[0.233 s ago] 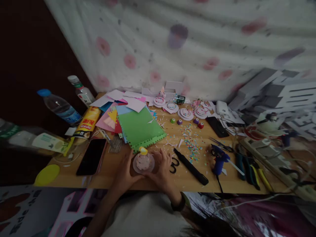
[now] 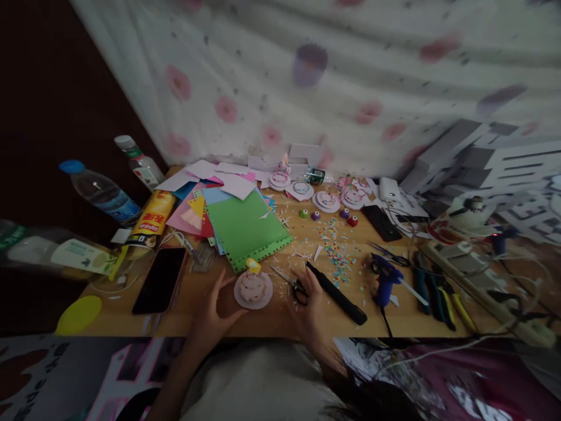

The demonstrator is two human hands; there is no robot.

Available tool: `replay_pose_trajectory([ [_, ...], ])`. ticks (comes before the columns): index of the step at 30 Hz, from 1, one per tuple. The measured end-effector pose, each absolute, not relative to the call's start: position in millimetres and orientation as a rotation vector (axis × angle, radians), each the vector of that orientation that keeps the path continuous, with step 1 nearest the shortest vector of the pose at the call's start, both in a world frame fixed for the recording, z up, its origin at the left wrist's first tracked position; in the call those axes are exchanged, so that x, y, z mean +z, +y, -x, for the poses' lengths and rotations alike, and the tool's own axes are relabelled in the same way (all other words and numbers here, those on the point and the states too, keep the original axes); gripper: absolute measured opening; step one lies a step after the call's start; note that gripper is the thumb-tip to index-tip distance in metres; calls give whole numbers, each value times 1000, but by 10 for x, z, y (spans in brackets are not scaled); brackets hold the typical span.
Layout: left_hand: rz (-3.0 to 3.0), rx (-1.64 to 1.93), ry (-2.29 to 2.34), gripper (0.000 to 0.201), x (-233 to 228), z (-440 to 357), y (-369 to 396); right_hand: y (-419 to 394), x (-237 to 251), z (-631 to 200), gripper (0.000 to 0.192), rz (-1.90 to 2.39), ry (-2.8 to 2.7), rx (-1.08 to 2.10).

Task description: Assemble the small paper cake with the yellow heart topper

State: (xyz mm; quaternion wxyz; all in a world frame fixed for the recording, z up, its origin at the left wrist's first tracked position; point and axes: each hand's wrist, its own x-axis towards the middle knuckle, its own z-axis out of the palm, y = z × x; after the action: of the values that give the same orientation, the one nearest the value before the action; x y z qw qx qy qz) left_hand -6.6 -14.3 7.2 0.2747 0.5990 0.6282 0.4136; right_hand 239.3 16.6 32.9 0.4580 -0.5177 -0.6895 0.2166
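A miniature cake [image 2: 253,288], pale pink and tiered, stands upright on a round white base near the table's front edge. A yellow topper [image 2: 253,266] rises from its top. My left hand [image 2: 214,313] is open just left of the cake, thumb and fingers spread apart and holding nothing. To the right of the cake, my right hand [image 2: 310,310] is open too, its fingers over a pair of scissors [image 2: 299,292] with black handles. Those fingers partly hide the handles; whether they touch them I cannot tell. A black pen-like tool [image 2: 337,295] lies right beside that hand.
Green foam sheets [image 2: 245,225] and coloured papers lie behind the cake. Several small decorated rounds [image 2: 326,201] stand at the back. Confetti dots [image 2: 339,260], a blue glue gun [image 2: 384,280], pliers [image 2: 433,292] and a power strip [image 2: 473,280] are rightward; a phone [image 2: 159,280] and bottles [image 2: 103,193] leftward.
Both hands have come away from the cake, the left one leftward and the right one rightward over the scissors. The cake stays on the table. The camera view has shifted slightly.
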Motion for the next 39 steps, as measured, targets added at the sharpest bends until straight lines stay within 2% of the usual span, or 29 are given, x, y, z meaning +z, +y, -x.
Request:
replay_pose_trajectory([
  [3, -1678, 1099, 1714, 95, 121, 19, -145, 139, 439, -2526, 51, 1356, -1548, 649],
  [7, -1872, 1032, 1739, 104, 145, -86, -79, 165, 519, -2596, 29, 1438, -1395, 691],
  [10, -1937, 992, 1797, 111, 127, -139, -20, 175, 560, -2591, 41, 1439, -1364, 711],
  [14, -1939, 1038, 1823, 104, 115, -155, -32, 161, 651, -2611, 62, 1400, -1403, 812],
  [16, -1892, 1100, 1797, 100, 141, -158, -92, 166, 713, -2619, 59, 1384, -1401, 869],
  [18, -1817, 1186, 1793, 97, 201, -170, -156, 196, 780, -2583, 49, 1378, -1369, 907],
  [20, -1781, 1291, 1802, 98, 296, -198, -170, 254, 856, -2480, 41, 1297, -1203, 1083],
  [25, -1982, 1484, 1712, 94, 677, -332, 172, 496, 1130, -2083, 70, 796, -676, 1731],
  [29, -2330, 1453, 1489, 81, 1086, -434, 566, 688, 1338, -1950, 58, 384, -346, 2074],
  [33, -2338, 1314, 1376, 83, 1385, -447, 763, 785, 1443, -1988, 57, 187, -259, 2143],
  [39, -2076, 1224, 1150, 63, 1468, -491, 864, 785, 1516, -2011, 62, 136, -219, 2122],
])
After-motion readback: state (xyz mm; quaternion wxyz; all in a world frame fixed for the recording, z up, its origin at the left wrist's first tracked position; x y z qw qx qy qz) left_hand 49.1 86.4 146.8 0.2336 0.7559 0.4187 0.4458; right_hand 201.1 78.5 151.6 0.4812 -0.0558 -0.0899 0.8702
